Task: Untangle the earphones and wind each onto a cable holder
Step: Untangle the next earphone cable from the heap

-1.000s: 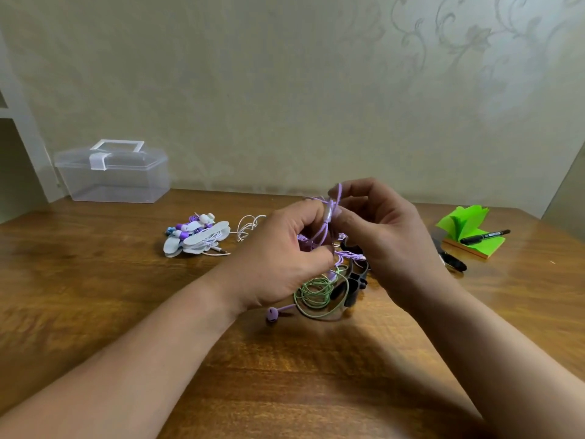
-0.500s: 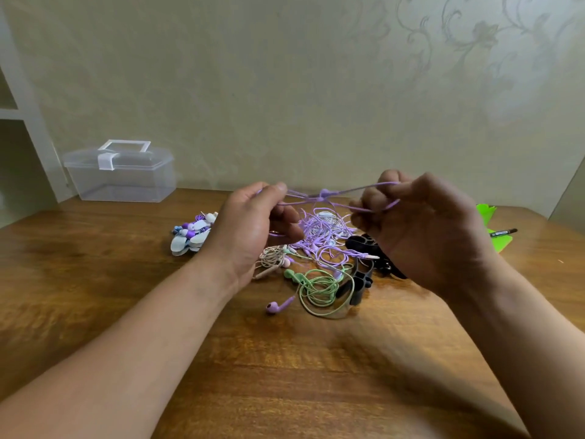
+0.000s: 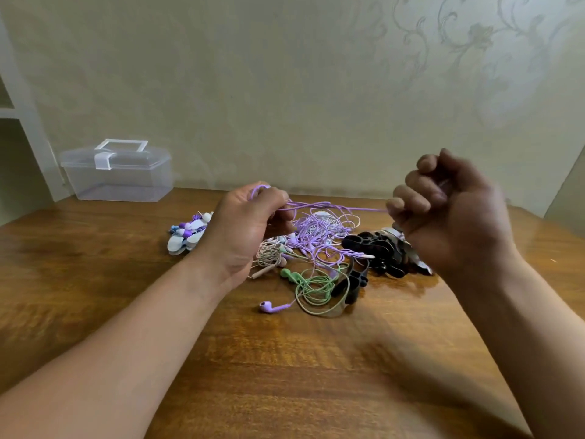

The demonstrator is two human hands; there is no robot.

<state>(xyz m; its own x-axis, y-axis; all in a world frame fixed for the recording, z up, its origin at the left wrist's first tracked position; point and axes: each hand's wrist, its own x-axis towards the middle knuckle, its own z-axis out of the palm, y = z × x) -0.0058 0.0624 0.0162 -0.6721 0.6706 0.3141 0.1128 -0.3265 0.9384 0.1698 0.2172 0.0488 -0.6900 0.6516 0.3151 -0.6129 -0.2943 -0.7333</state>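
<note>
**Table layout, back to front**

Box [image 3: 117, 174] is sitting at the rear left of the table [image 3: 285, 375], close against the wall [image 3: 285, 90]. Wound sets [image 3: 186, 236] are lying in front and to the right of it, just left of the left hand [image 3: 243, 229]. Tangle [image 3: 319, 236] is lying mid-table, between the hands. Cord [image 3: 332, 205] is running across above it, from left hand to right hand [image 3: 449, 217]. Holders [image 3: 376, 248] are lying just right of the tangle, partly behind the right hand. Coil [image 3: 316, 286] is lying in front of the tangle. Earbud [image 3: 267, 307] is lying at the coil's front left.
</note>
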